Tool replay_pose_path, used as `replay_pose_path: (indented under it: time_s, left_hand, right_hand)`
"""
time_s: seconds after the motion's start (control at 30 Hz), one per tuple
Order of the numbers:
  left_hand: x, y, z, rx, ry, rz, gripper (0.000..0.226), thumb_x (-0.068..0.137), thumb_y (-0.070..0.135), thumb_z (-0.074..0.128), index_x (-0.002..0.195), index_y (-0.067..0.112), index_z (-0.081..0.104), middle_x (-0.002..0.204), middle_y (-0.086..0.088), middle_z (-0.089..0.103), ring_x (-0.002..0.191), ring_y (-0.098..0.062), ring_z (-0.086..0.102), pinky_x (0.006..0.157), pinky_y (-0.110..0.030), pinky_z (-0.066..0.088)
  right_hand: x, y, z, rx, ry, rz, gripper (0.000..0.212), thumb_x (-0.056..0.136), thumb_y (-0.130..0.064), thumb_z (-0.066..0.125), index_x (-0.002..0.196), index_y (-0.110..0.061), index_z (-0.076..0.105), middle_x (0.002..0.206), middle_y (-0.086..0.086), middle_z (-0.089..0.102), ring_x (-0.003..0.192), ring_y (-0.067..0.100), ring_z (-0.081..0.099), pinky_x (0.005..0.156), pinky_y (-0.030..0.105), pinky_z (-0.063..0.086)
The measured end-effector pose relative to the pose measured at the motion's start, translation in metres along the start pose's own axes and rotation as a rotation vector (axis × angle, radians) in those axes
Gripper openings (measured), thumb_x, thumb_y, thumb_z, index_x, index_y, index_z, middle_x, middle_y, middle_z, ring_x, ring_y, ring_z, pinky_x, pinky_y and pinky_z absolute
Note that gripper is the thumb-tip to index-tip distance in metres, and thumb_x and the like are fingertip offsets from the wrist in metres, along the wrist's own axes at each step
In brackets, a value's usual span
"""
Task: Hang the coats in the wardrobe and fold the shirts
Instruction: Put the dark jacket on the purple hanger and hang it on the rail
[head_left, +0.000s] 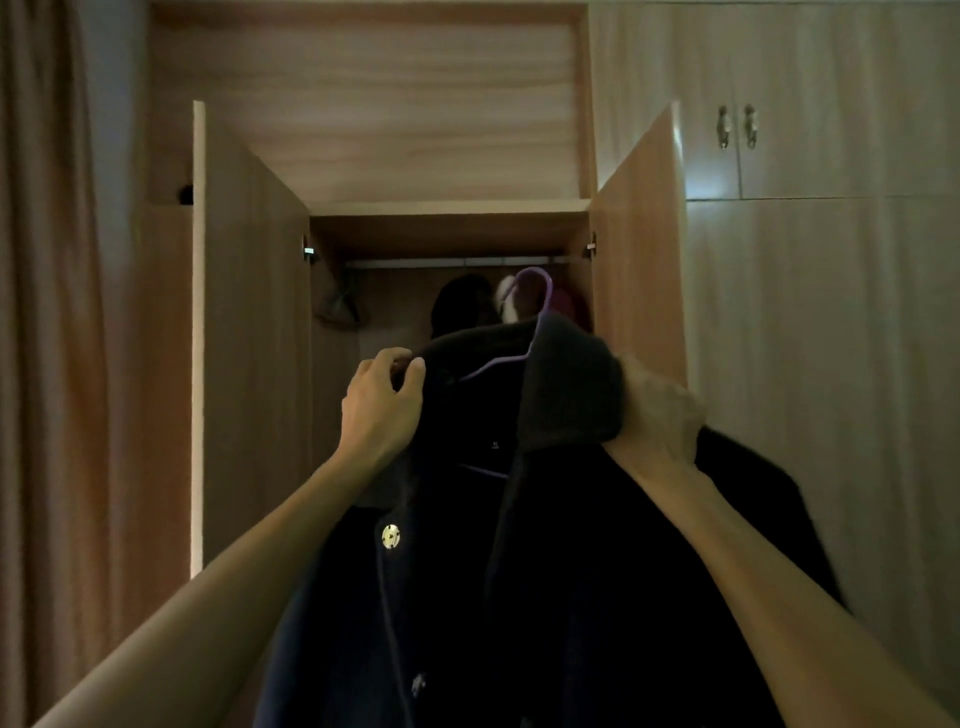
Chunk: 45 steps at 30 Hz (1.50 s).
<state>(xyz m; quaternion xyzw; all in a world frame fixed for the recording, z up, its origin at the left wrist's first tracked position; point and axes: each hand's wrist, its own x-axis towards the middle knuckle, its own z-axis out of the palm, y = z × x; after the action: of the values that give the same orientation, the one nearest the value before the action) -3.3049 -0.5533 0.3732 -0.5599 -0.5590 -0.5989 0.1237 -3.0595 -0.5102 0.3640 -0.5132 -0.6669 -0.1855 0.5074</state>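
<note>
Likely to miss the silver metal rail (452, 261) on a blind lift, with the hook of the thin purple plastic hanger (537, 291) appearing just below it and in front of the garments already hung there. Could snag on the dark hanging garment (462, 306) or the white-and-red one (511, 301) beside it, both crowding the right end of the rail. Could also slide off one arm of the hanger: held by cloth at the collar rather than by the hook, with the right shoulder bunched and sagging away behind the wrist. Dim light, little help in judging the gap.

Held up in front of the open brown wooden wardrobe (249, 312), not yet inside: long dark navy coat with a gold button (467, 597), draped on the purple hanger, below the rail and between the two open doors. Left hand (382, 402) at the coat's left shoulder, thumb and fingers curled in a pinch on the collar edge. Right hand (657, 415) at the opposite shoulder, clenched around the folded-over collar, fingers hidden in the fabric. Coat hanging between and below both hands, hem out of view past the bottom edge. Hook standing above and between both hands, touched by neither. Empty dark hanger (340, 306) at the left end of the rail, well apart from the coat.
</note>
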Motion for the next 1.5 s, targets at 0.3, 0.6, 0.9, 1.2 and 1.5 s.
replay_pose_path:
  time_s: [0.3, 0.6, 0.9, 1.2, 1.5]
  left_hand:
    - [0.092, -0.081, 0.032, 0.068, 0.090, 0.032, 0.038, 0.096, 0.041, 0.044, 0.129, 0.023, 0.050, 0.121, -0.001, 0.053, 0.109, -0.019, 0.052, 0.102, -0.047, 0.041]
    - [0.193, -0.186, 0.080, 0.013, 0.115, 0.052, 0.040, 0.096, 0.042, 0.042, 0.132, 0.023, 0.047, 0.129, -0.003, 0.050, 0.120, -0.023, 0.047, 0.106, -0.049, 0.034]
    - [0.322, -0.277, 0.150, -0.044, -0.019, -0.095, 0.054, 0.089, 0.055, 0.047, 0.135, 0.026, 0.040, 0.131, -0.002, 0.046, 0.117, -0.026, 0.049, 0.103, -0.048, 0.039]
    - [0.428, -0.315, 0.250, -0.172, -0.027, -0.063, 0.082, 0.068, 0.072, 0.054, 0.135, 0.027, 0.037, 0.120, 0.000, 0.055, 0.102, -0.023, 0.059, 0.086, -0.045, 0.053]
    - [0.548, -0.340, 0.279, -0.006, 0.223, 0.019, 0.059, 0.084, 0.060, 0.049, 0.134, 0.028, 0.041, 0.131, -0.004, 0.048, 0.122, -0.030, 0.046, 0.106, -0.049, 0.031]
  right_hand:
    - [0.085, -0.036, 0.111, 0.100, 0.054, -0.096, 0.024, 0.092, -0.037, 0.052, 0.102, -0.015, 0.054, 0.088, 0.005, 0.065, 0.082, 0.029, 0.063, 0.067, 0.032, 0.035]
    - [0.155, -0.076, 0.241, -0.017, 0.127, -0.077, 0.029, 0.093, -0.043, 0.050, 0.107, -0.017, 0.053, 0.097, 0.008, 0.066, 0.088, 0.032, 0.063, 0.068, 0.033, 0.038]
    - [0.255, -0.094, 0.331, -0.125, 0.225, -0.023, 0.028, 0.091, -0.039, 0.054, 0.108, -0.016, 0.052, 0.092, 0.009, 0.066, 0.084, 0.031, 0.063, 0.065, 0.031, 0.035]
    - [0.342, -0.072, 0.434, -0.188, 0.312, -0.041, 0.024, 0.095, -0.039, 0.044, 0.103, -0.018, 0.052, 0.089, 0.003, 0.065, 0.085, 0.028, 0.064, 0.066, 0.033, 0.039]
    - [0.464, -0.106, 0.500, -0.148, 0.338, -0.165, 0.016, 0.094, -0.027, 0.046, 0.106, -0.020, 0.055, 0.076, 0.000, 0.057, 0.086, 0.028, 0.063, 0.064, 0.031, 0.043]
